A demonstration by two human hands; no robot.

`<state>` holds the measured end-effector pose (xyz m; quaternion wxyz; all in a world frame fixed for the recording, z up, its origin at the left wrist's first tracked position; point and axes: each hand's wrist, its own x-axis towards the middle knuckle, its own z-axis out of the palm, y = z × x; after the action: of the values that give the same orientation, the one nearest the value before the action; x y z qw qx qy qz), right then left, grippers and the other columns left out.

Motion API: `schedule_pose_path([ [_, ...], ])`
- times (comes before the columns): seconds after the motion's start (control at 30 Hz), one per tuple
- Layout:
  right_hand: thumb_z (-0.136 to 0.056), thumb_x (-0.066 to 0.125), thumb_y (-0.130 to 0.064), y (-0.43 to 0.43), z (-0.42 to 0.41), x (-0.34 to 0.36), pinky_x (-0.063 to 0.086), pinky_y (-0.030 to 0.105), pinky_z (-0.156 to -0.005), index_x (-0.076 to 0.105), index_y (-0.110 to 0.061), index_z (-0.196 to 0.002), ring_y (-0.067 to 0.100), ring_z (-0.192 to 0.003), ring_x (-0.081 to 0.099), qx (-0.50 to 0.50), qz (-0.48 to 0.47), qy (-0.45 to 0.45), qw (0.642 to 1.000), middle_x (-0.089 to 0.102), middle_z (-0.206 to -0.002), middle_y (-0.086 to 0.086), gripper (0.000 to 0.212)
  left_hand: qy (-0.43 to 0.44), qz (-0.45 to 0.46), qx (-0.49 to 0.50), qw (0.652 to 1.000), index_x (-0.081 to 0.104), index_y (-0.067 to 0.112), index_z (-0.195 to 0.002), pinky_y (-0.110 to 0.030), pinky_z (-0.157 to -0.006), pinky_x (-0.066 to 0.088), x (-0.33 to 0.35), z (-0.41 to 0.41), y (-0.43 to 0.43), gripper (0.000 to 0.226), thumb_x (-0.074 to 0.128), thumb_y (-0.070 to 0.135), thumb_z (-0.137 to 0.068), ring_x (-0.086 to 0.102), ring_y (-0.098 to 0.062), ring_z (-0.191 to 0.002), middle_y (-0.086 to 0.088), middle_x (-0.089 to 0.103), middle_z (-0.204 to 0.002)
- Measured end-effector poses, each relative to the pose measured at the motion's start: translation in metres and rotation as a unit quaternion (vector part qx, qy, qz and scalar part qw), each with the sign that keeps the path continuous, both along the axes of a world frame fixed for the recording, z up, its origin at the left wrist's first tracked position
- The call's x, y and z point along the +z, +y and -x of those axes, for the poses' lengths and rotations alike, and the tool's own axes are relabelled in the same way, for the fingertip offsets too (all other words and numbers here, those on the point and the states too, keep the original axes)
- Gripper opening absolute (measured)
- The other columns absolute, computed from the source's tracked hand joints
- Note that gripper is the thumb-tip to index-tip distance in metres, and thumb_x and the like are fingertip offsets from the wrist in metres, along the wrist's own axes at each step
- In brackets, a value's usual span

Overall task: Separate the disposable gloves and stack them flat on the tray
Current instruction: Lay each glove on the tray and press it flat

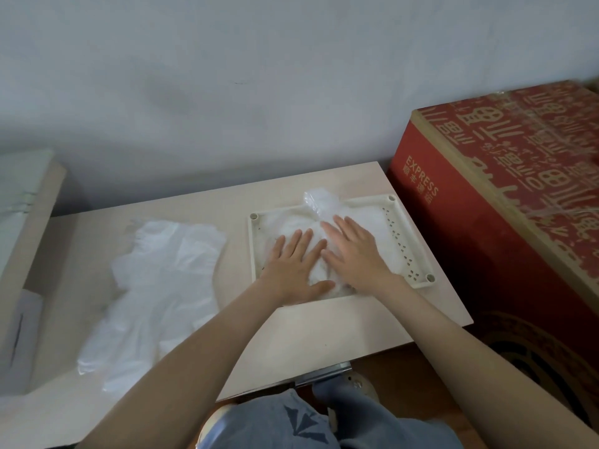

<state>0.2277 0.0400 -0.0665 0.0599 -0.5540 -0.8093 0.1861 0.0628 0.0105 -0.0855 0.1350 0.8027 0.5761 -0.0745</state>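
Observation:
A cream plastic tray [409, 241] with perforated edges lies on the right part of the pale table. Thin clear disposable gloves [319, 202] are layered inside it, one end sticking over the tray's far rim. My left hand [293, 265] and my right hand [351, 249] both press flat on the gloves in the tray, fingers straight and spread, side by side. A loose pile of more clear gloves [155, 286] lies on the table to the left of the tray.
A large red cardboard box [505, 196] stands right of the table [301, 345], close to the tray. A pale board and white items [22, 222] sit at the left edge. A grey wall runs behind. My knees in jeans show below the table's front edge.

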Motion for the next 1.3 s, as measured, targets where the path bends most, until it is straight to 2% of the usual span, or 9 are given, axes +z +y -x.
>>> schedule_pose_path([
  [0.1, -0.102, 0.023, -0.049, 0.005, -0.003, -0.019, -0.009, 0.036, -0.118, 0.001, -0.033, -0.154, 0.014, -0.148, -0.013, 0.019, 0.057, -0.065, 0.996, -0.008, -0.162, -0.005, 0.059, 0.006, 0.008, -0.007, 1.000, -0.011, 0.032, -0.151, -0.045, -0.117, -0.012, 0.000, 0.004, 0.001, 0.089, 0.027, 0.077, -0.085, -0.023, -0.019, -0.145, -0.002, -0.021, -0.159],
  [0.27, -0.102, 0.011, -0.047, 0.015, -0.021, -0.024, -0.011, 0.037, -0.118, -0.009, -0.026, -0.154, 0.014, -0.147, -0.016, -0.037, 0.041, -0.113, 0.992, -0.014, -0.161, -0.005, 0.059, 0.044, 0.043, -0.013, 0.998, -0.017, 0.033, -0.150, -0.045, -0.116, -0.014, 0.005, 0.012, 0.002, 0.099, 0.028, 0.084, -0.078, -0.027, -0.020, -0.143, 0.000, -0.026, -0.157],
  [0.47, -0.101, 0.012, -0.050, 0.017, -0.033, -0.013, -0.013, 0.039, -0.119, -0.012, -0.022, -0.153, 0.021, -0.147, -0.020, -0.096, 0.067, -0.100, 0.988, -0.018, -0.161, 0.004, 0.064, 0.180, 0.054, -0.029, 0.982, -0.012, 0.028, -0.152, -0.055, -0.109, -0.024, 0.043, 0.021, 0.006, 0.111, 0.044, 0.083, -0.073, -0.028, -0.027, -0.142, -0.006, -0.023, -0.157],
  [0.57, -0.102, 0.019, -0.048, 0.015, -0.022, 0.002, -0.010, 0.039, -0.119, -0.002, -0.018, -0.155, 0.019, -0.148, -0.015, -0.101, 0.025, -0.060, 0.993, -0.010, -0.162, 0.005, 0.065, 0.106, 0.053, 0.008, 0.993, -0.009, 0.026, -0.152, -0.055, -0.109, -0.023, 0.060, 0.038, 0.002, 0.103, 0.046, 0.074, -0.080, -0.029, -0.026, -0.142, -0.007, -0.027, -0.156],
  [0.7, -0.098, 0.042, -0.034, 0.010, 0.006, 0.025, 0.001, 0.038, -0.117, 0.012, -0.017, -0.153, 0.019, -0.148, 0.000, -0.054, 0.003, -0.028, 0.998, 0.005, -0.162, 0.005, 0.065, -0.001, -0.033, 0.141, 0.989, 0.002, 0.021, -0.153, -0.052, -0.115, -0.011, 0.064, 0.078, -0.017, 0.078, 0.040, 0.055, -0.094, -0.012, -0.024, -0.147, -0.005, -0.015, -0.159],
  [0.9, -0.094, 0.048, -0.023, -0.010, 0.060, 0.046, 0.014, 0.035, -0.112, 0.027, -0.019, -0.149, 0.021, -0.143, 0.018, 0.068, 0.035, -0.029, 0.997, 0.024, -0.155, 0.002, 0.058, -0.073, -0.100, 0.295, 0.947, 0.032, 0.013, -0.142, -0.044, -0.109, 0.021, 0.047, 0.141, -0.077, 0.067, 0.053, 0.051, -0.091, 0.027, -0.030, -0.135, -0.009, 0.028, -0.148],
  [1.03, -0.096, 0.045, -0.025, -0.023, 0.084, 0.053, 0.019, 0.036, -0.110, 0.031, -0.018, -0.147, 0.022, -0.141, 0.024, 0.116, 0.077, -0.052, 0.989, 0.029, -0.154, 0.002, 0.053, -0.077, -0.044, 0.256, 0.963, 0.045, 0.019, -0.129, -0.035, -0.099, 0.026, 0.037, 0.165, -0.106, 0.058, 0.052, 0.059, -0.088, 0.037, -0.023, -0.122, -0.001, 0.040, -0.131],
  [1.13, -0.097, 0.045, -0.026, -0.035, 0.097, 0.057, 0.024, 0.036, -0.109, 0.033, -0.017, -0.146, 0.024, -0.139, 0.028, 0.129, 0.094, -0.050, 0.986, 0.033, -0.152, 0.004, 0.051, -0.058, -0.018, 0.222, 0.973, 0.049, 0.021, -0.121, -0.033, -0.092, 0.026, 0.029, 0.175, -0.116, 0.047, 0.056, 0.053, -0.088, 0.039, -0.022, -0.115, 0.000, 0.044, -0.123],
  [1.3, -0.096, 0.047, -0.017, -0.047, 0.102, 0.060, 0.026, 0.038, -0.111, 0.034, -0.017, -0.146, 0.024, -0.139, 0.030, 0.144, 0.118, -0.047, 0.981, 0.034, -0.151, 0.005, 0.052, -0.079, -0.126, 0.230, 0.962, 0.062, 0.011, -0.098, -0.030, -0.075, 0.025, 0.024, 0.176, -0.116, 0.016, 0.052, 0.023, -0.095, 0.050, -0.029, -0.099, -0.005, 0.060, -0.101],
])
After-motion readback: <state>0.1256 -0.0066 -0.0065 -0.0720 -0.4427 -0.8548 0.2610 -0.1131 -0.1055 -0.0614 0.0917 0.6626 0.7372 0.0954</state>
